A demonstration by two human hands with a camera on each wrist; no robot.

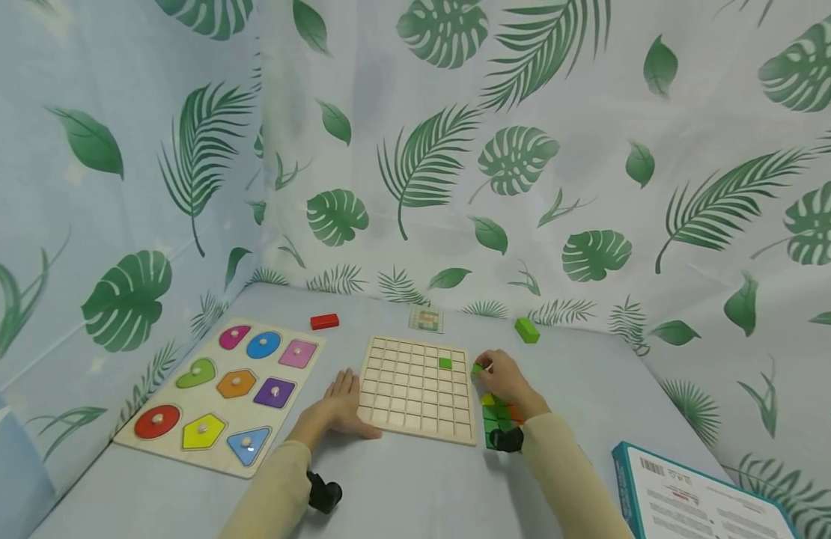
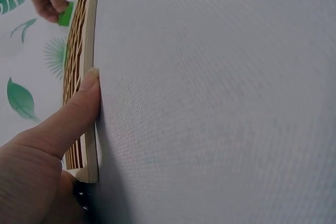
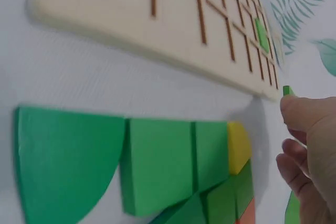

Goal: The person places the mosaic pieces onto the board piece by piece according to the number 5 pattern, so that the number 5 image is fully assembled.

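A wooden grid board (image 1: 415, 389) lies on the table between my hands, with one green square tile (image 1: 445, 363) in a cell towards its upper right. My left hand (image 1: 340, 408) rests at the board's near left corner, fingers stretched along the left side. Its thumb (image 2: 79, 111) touches the near edge. Just off the board's right side, my right hand (image 1: 504, 376) pinches a small green block (image 1: 478, 368) between thumb and fingers. Below that hand lies a cluster of green blocks (image 3: 160, 161) with a yellow piece (image 3: 239, 145) and some orange, partly hidden by the wrist in the head view.
To the left lies a knobbed shape puzzle (image 1: 236, 397). Beyond the board are a red block (image 1: 324, 321), a small pattern card (image 1: 426, 319) and a lime green block (image 1: 526, 330). A teal-edged box (image 1: 698, 494) sits at the near right. Leaf-print cloth walls (image 1: 422, 150) enclose the table.
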